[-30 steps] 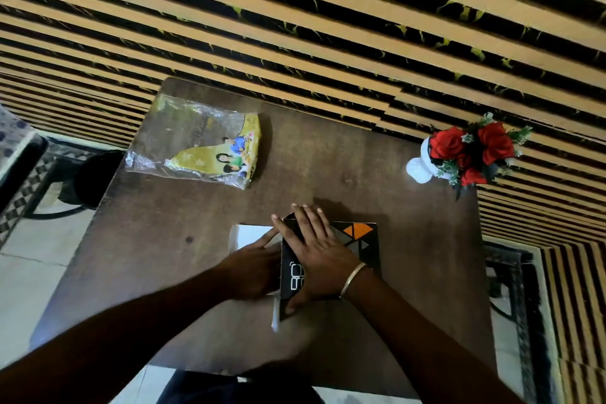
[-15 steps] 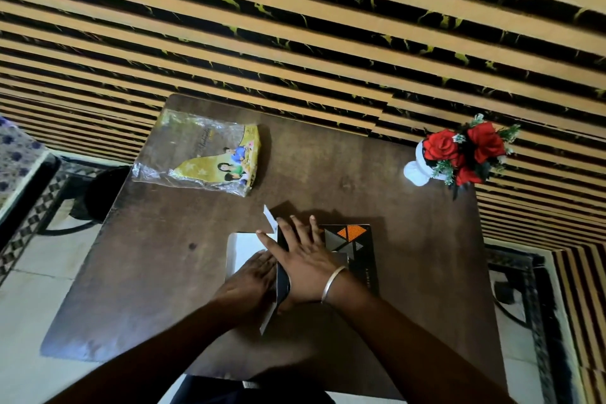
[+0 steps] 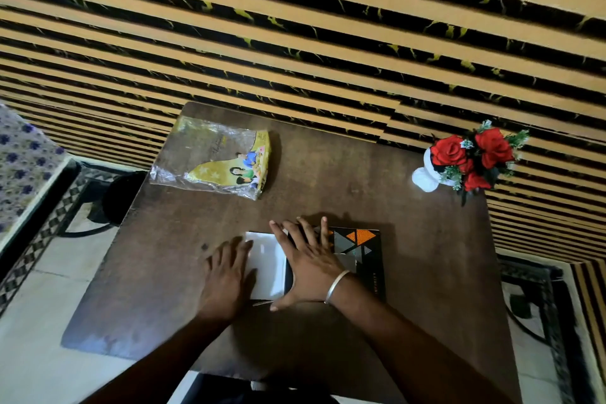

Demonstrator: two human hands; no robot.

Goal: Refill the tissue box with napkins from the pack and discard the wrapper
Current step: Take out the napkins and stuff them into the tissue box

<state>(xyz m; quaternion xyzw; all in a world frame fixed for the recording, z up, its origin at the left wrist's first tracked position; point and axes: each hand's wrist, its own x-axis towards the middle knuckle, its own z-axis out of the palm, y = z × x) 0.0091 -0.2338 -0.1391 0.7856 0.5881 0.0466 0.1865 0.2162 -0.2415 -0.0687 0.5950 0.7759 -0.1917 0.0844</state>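
A black tissue box (image 3: 360, 259) with orange and grey triangles lies flat on the brown table (image 3: 410, 239). White napkins (image 3: 267, 264) stick out of its left end. My right hand (image 3: 308, 264) presses flat on the box's left part, fingers spread, a metal bangle on the wrist. To the left, my left hand (image 3: 228, 275) rests flat against the napkins' left edge. The clear and yellow wrapper (image 3: 213, 156) lies flattened at the table's far left corner, apart from both hands.
A white vase of red roses (image 3: 469, 157) stands at the table's far right corner. A striped wall runs behind the table. A dark stool (image 3: 118, 197) and a patterned cloth (image 3: 23, 157) are on the left, tiled floor below.
The raised napkin corner seen half a second ago now lies flat. My left hand has shifted left along the napkins. My right hand stays pressed on the box.
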